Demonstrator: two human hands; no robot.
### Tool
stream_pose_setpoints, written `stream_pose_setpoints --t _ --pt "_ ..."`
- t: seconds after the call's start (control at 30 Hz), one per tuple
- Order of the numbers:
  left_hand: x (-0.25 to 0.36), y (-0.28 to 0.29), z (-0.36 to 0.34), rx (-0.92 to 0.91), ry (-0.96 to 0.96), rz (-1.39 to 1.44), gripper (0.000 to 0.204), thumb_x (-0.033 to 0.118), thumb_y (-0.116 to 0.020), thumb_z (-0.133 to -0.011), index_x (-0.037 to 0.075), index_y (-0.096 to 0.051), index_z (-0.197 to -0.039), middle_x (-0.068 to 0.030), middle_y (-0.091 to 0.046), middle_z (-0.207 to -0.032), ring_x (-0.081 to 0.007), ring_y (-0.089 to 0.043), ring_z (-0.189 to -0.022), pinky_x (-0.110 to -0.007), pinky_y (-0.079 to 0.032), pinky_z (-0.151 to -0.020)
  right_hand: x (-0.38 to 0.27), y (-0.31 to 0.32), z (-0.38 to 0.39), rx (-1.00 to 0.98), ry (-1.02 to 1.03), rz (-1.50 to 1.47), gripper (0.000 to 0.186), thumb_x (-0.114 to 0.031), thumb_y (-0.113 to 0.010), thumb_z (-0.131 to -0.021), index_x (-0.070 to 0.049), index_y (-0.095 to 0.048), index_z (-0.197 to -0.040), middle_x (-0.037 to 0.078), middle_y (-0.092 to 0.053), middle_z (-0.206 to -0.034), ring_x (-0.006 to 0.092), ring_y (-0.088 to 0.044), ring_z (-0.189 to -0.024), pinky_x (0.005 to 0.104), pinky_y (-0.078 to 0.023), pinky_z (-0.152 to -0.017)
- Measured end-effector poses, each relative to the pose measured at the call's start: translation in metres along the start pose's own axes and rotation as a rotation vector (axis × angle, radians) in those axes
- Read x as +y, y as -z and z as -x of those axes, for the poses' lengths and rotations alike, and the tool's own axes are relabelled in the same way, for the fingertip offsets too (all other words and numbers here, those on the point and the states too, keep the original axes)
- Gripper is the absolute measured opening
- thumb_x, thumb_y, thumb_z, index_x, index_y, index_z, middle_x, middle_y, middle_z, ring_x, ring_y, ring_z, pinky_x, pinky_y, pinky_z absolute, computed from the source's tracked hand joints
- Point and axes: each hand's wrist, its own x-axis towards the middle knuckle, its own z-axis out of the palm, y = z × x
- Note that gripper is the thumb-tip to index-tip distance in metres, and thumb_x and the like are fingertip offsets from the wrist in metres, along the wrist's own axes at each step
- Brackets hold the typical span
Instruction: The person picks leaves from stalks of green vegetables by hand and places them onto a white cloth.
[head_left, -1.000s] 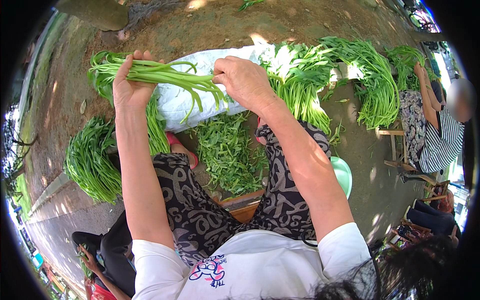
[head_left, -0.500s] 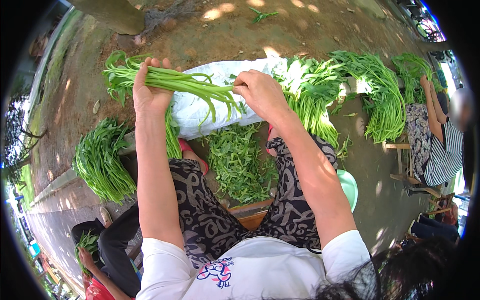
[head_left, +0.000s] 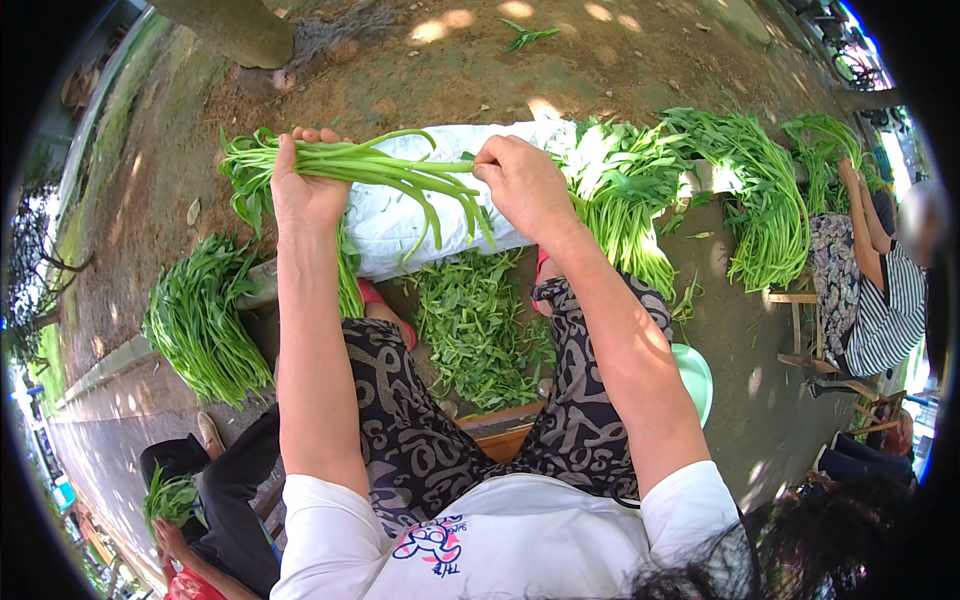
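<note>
My left hand (head_left: 308, 190) is wrapped round a bunch of long green leafy stems (head_left: 385, 165), its leaves hanging off to the left. My right hand (head_left: 525, 185) is closed in a pinch at the end of a stem on the bunch's right. Beneath both lies a white sheet (head_left: 430, 235). A pile of loose leaves and scraps (head_left: 470, 330) covers the ground between my feet, which are in red footwear.
Leafy heaps lie at left (head_left: 205, 320) and right (head_left: 615, 200), (head_left: 760, 200) along a low ledge. A light-green plastic container (head_left: 690, 385) is beside my right leg. Co-workers sit at right (head_left: 880, 310) and lower left (head_left: 230, 510), handling greens. A trunk (head_left: 230, 30) stands above.
Both hands and the bunch sit lower and farther right in the picture than a second ago, as does the whole scene. Some stems on the bunch now arch differently.
</note>
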Motion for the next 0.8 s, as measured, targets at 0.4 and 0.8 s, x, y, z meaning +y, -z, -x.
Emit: stream_pose_setpoints --t 0.4,0.8 --pt "0.0048 0.0029 -0.0023 0.012 -0.01 0.016 0.029 0.03 -0.041 -0.098 0.006 -0.054 -0.089 -0.0037 -0.058 -0.082 -0.0227 -0.055 -0.084 -0.046 -0.04 -0.088 0.0061 -0.0025 -0.005 -0.057 0.051 -0.099 0.014 -0.015 -0.059 -0.083 -0.002 -0.063 -0.086 0.013 -0.064 -0.086 0.0293 -0.062 -0.079 0.0384 -0.047 -0.071" --pt "-0.0023 0.0004 -0.0026 0.023 -0.027 -0.009 0.023 0.027 -0.046 -0.096 0.006 -0.055 -0.092 -0.0042 -0.058 -0.084 -0.0242 -0.055 -0.086 -0.047 -0.041 -0.09 0.0035 -0.006 -0.0101 0.07 -0.102 0.015 0.018 -0.018 -0.055 -0.081 -0.002 -0.063 -0.081 0.016 -0.065 -0.08 0.0334 -0.062 -0.076 0.0423 -0.049 -0.069"
